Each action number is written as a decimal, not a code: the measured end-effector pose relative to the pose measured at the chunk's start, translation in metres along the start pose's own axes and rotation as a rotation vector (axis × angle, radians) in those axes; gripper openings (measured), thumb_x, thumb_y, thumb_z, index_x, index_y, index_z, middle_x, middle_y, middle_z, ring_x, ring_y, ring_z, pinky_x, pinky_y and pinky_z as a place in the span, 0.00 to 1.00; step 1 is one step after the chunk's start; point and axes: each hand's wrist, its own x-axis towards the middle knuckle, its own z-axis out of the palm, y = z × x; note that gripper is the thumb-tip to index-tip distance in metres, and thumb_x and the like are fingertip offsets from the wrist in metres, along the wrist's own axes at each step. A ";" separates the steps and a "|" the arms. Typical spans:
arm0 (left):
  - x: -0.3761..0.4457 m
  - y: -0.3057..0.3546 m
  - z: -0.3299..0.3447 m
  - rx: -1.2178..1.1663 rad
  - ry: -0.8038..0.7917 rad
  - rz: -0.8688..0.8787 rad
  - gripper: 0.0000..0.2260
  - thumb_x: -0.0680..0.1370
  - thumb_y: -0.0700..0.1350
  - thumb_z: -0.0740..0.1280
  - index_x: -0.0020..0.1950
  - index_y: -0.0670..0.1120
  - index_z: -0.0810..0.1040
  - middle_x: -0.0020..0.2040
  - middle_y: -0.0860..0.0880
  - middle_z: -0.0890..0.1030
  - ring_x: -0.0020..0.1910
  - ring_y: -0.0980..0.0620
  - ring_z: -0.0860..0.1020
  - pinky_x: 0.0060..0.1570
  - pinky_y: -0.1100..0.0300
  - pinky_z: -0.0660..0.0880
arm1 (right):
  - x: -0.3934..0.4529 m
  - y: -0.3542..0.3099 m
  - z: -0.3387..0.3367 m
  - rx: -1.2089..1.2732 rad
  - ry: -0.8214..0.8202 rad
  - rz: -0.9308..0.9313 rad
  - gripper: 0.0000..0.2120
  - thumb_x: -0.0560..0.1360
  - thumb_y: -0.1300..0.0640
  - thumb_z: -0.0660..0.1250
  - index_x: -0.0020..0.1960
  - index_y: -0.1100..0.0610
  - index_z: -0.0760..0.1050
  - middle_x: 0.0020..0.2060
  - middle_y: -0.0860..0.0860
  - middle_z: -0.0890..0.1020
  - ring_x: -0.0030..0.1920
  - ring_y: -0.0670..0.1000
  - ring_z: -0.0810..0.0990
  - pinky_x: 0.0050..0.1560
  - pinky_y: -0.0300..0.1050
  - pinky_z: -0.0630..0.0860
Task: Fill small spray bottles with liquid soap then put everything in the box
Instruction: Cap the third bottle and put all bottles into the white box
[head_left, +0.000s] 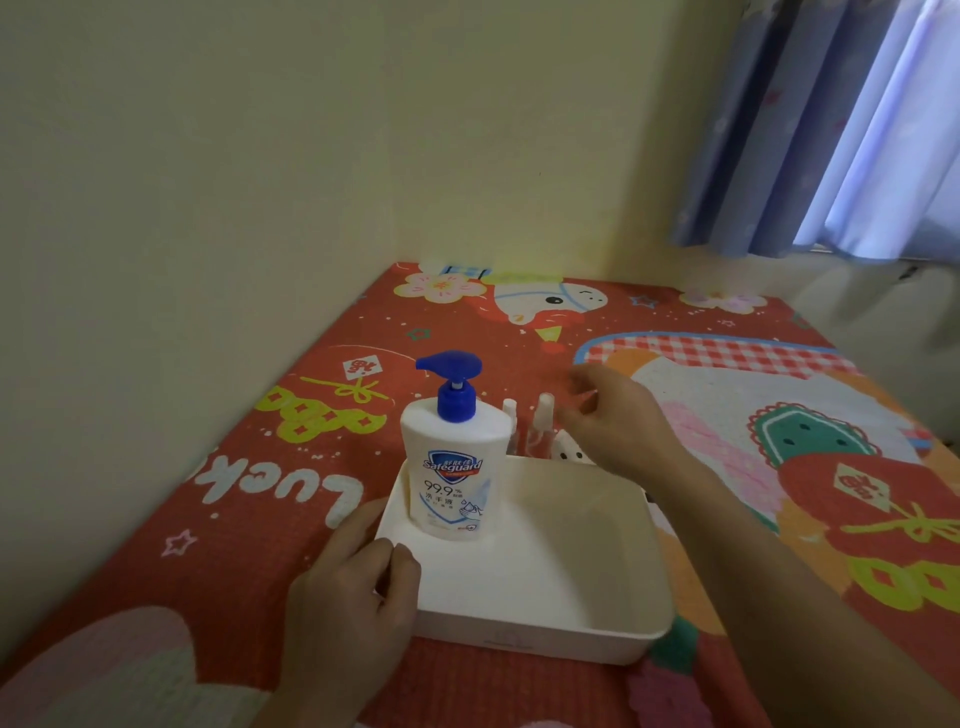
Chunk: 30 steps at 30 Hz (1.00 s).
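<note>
White plastic box (587, 631), shallow and open-topped, sits on the red printed mat (218, 525) near its front edge. The soap bottle (451, 480) with blue pump stands upright inside the box, in its far left corner. Two small spray bottles (537, 431) stand upright on the mat just beyond the box's far wall, close together; the left one is partly hidden behind the soap bottle.

Left hand (345, 592) grips the box's near left corner, thumb over the rim. Right hand (613, 421) hovers just beside the right spray bottle, fingers loosely spread near its cap; contact cannot be confirmed, and it appears to hold nothing.

Assessment: whether the spray bottles are filled cannot be told. They look light, narrow and easily tipped; clear walls likely smooth, and slippery if soapy. Best taken by thumb and fingers around the body below the cap, not by the nozzle alone. The soap bottle appears heavier and stable. The box is stiff and light and may slide on the mat, so steadying its corner is sound.
</note>
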 end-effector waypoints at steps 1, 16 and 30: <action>0.000 -0.001 -0.001 0.007 0.000 -0.006 0.17 0.75 0.50 0.58 0.30 0.44 0.75 0.60 0.56 0.81 0.34 0.61 0.78 0.31 0.74 0.68 | 0.003 0.002 0.003 -0.016 -0.051 0.003 0.22 0.75 0.48 0.66 0.67 0.53 0.71 0.57 0.47 0.79 0.51 0.49 0.79 0.48 0.42 0.75; -0.001 0.000 -0.007 0.096 0.051 0.022 0.18 0.74 0.48 0.58 0.27 0.41 0.73 0.57 0.49 0.84 0.30 0.59 0.75 0.29 0.78 0.64 | 0.010 -0.002 0.001 -0.081 0.088 -0.215 0.13 0.79 0.49 0.57 0.41 0.53 0.74 0.32 0.47 0.79 0.32 0.49 0.78 0.30 0.45 0.75; -0.005 -0.002 -0.004 0.054 0.044 0.018 0.18 0.75 0.47 0.57 0.30 0.39 0.74 0.58 0.50 0.83 0.29 0.58 0.76 0.26 0.65 0.72 | -0.045 -0.025 0.006 -0.129 -0.139 -0.246 0.04 0.73 0.53 0.66 0.41 0.52 0.75 0.33 0.47 0.78 0.34 0.47 0.78 0.39 0.48 0.80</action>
